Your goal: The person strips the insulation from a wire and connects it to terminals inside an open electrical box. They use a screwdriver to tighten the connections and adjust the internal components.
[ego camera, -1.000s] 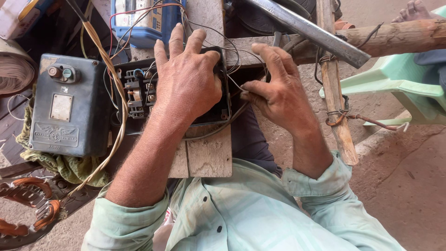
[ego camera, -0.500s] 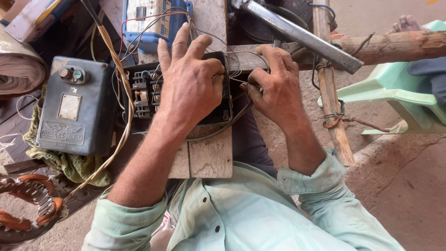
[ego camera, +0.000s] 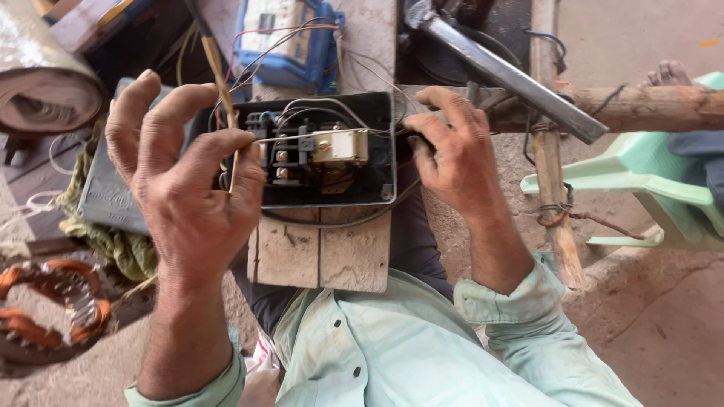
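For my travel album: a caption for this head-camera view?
Left hand lifted beside an open black electrical box on a wooden board, right hand at its edge.

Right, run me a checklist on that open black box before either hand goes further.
1. Black box open, insides in view: ok.
2. Box resting on the wooden board: ok.
3. Left hand lifted off the box, fingers spread, nothing clearly in its grip: ok.
4. Right hand at the box's right edge; what its fingertips press: cannot tell.
5. Loose wires running up to the blue unit, crossing the terminals: not ok.
6. Power off: cannot tell.
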The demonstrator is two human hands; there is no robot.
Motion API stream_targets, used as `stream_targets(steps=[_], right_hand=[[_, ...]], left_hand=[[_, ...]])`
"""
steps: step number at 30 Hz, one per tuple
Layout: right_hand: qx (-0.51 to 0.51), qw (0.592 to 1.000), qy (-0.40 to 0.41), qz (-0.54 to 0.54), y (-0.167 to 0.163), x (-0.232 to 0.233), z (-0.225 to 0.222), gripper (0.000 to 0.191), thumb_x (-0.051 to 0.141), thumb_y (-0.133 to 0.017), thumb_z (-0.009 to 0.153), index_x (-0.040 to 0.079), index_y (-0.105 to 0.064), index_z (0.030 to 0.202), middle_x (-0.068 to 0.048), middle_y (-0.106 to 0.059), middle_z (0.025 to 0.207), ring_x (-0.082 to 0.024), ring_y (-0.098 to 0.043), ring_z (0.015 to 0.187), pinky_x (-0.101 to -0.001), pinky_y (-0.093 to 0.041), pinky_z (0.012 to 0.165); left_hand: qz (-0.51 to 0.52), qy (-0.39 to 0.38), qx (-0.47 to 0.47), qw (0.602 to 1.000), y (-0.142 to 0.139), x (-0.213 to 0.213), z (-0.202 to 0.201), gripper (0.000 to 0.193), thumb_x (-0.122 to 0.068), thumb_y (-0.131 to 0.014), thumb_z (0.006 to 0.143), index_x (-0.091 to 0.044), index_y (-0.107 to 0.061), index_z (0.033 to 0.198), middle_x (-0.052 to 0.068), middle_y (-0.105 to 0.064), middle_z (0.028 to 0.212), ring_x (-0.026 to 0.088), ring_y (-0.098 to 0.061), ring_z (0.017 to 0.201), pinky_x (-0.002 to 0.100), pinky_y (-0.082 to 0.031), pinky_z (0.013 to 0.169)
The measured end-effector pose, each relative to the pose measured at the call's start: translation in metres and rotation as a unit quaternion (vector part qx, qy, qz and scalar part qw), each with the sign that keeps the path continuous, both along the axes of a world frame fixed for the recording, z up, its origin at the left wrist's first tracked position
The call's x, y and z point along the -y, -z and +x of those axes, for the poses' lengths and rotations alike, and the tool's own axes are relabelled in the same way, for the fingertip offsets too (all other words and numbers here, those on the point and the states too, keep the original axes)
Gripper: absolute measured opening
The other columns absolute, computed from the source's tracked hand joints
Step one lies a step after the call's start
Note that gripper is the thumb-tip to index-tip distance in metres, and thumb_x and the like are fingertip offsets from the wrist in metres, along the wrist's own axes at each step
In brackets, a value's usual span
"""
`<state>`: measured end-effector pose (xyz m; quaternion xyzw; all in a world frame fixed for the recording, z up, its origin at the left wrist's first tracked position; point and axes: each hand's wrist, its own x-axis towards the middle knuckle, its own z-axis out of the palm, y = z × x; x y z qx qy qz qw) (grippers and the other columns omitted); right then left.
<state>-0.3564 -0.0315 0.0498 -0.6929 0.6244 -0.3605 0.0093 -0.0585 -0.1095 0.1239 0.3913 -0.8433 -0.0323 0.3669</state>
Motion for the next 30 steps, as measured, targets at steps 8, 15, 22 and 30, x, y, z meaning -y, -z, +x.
stream_targets(steps=[8,15,22,30], right_hand=[[0.114,0.991,-0.047,-0.052,-0.033,0.003,0.046,0.018,0.002,-0.074,0.099,0.002,-0.071,0.116,-0.013,-0.071,0.121,-0.023,-0.073,0.107,-0.0332,-0.061,0.094],[0.151,0.973,-0.158,-0.072,-0.056,0.032,0.089,0.022,0.009,-0.077,0.105,0.005,-0.069,0.124,-0.011,-0.075,0.119,-0.018,-0.073,0.108,-0.0311,-0.061,0.096],[0.190,0.937,-0.294,0.007,-0.067,0.071,0.130,0.032,0.012,-0.079,0.104,0.003,-0.066,0.131,-0.010,-0.075,0.113,-0.013,-0.074,0.103,-0.0281,-0.061,0.091],[0.176,0.937,-0.300,-0.026,-0.058,0.087,0.136,0.013,0.004,-0.087,0.106,-0.001,-0.075,0.108,-0.009,-0.072,0.100,-0.013,-0.070,0.089,-0.0233,-0.056,0.078]], left_hand=[[0.062,-0.057,-0.090,0.992,0.042,0.026,0.068,0.009,-0.011,-0.085,0.099,-0.014,-0.083,0.108,0.007,-0.068,0.136,0.033,-0.043,0.147,0.048,-0.036,0.125],[0.009,0.026,-0.142,0.990,0.029,0.024,0.061,0.010,-0.013,-0.085,0.100,-0.016,-0.082,0.109,0.003,-0.071,0.117,0.027,-0.052,0.126,0.040,-0.047,0.107],[-0.007,0.106,-0.143,0.984,0.007,0.027,0.058,0.014,-0.017,-0.084,0.100,-0.011,-0.079,0.111,-0.001,-0.073,0.100,0.020,-0.061,0.103,0.035,-0.053,0.090],[0.071,0.131,-0.249,0.957,0.019,0.033,0.077,0.014,-0.018,-0.087,0.103,-0.011,-0.077,0.106,-0.001,-0.074,0.097,0.017,-0.064,0.093,0.032,-0.054,0.084]])
